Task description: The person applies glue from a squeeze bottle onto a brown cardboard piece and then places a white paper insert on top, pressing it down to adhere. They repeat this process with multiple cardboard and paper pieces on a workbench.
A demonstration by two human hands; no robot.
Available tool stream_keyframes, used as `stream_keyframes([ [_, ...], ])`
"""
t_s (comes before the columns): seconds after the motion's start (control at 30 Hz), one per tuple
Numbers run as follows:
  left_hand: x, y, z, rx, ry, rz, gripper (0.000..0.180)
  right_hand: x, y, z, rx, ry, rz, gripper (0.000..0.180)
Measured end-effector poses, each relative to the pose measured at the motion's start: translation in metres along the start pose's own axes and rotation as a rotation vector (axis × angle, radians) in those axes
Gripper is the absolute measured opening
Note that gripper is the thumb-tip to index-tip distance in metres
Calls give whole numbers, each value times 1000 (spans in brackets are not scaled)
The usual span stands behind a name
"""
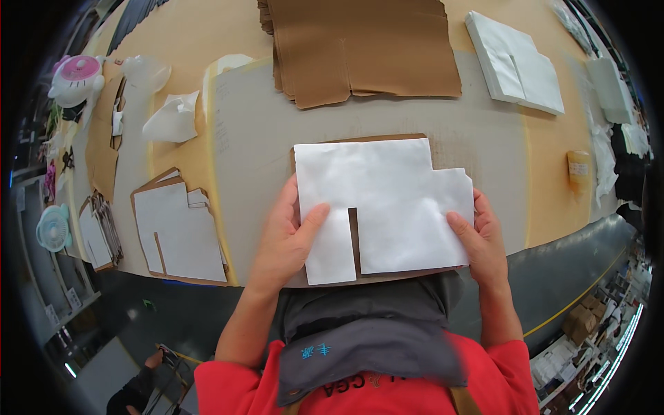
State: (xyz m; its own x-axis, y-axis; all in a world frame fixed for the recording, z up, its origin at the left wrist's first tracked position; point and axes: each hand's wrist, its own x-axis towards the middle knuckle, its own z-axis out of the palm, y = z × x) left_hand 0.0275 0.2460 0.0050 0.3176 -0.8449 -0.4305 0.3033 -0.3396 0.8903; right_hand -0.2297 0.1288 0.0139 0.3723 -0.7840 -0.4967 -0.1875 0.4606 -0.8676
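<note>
Teal fan point(53, 229): at tbl's L edge, your far L.
Pink fan point(77, 77): pink & wht, farther up same side.
Small stack point(97, 236): wht/brn pcs, near edge, just R of teal fan.
Clear bag point(146, 74): upper L, crumpled, R of pink fan.
Wht scrap point(173, 117): creased, below the bag.
L stack point(183, 232): wht-faced slotted pcs w/ brn edges, near edge, L of your L hand.
L hand point(287, 238): pinching sheet's L side, thumb on top face, fingers mostly hidden behind.
Sheet point(401, 200): wht, held in front of you over tbl's near edge, btwn both hands; slot open at bottom, step cut at upper R. Brn layer point(377, 138) behind it shows along top & thru slot; can't tell if they're stuck together.
Brn stack point(366, 52): beyond the sheet, top ctr, uneven edges.
R hand point(484, 238): pinching sheet's R side, thumb on face, fingers behind.
Wht stack point(515, 62): upper R, slotted, set at an angle.
Yel roll point(578, 167): your R, below wht stack.
</note>
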Motion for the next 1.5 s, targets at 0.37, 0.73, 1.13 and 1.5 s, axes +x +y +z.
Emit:
stream_keyframes([
  [0.37,-4,2,-1,294,102,17,71,1,0,-3,9,-7,2,44],
  [0.73,-5,0,-7,501,107,18,53,0,-2,0,-8,3,-15,46],
  [1.13,-5,0,-5,566,127,54,56,0,-2,2,-35,17,-12,49],
  [1.5,-7,2,-4,607,144,75,60,0,0,-1,-24,4,20,45],
])
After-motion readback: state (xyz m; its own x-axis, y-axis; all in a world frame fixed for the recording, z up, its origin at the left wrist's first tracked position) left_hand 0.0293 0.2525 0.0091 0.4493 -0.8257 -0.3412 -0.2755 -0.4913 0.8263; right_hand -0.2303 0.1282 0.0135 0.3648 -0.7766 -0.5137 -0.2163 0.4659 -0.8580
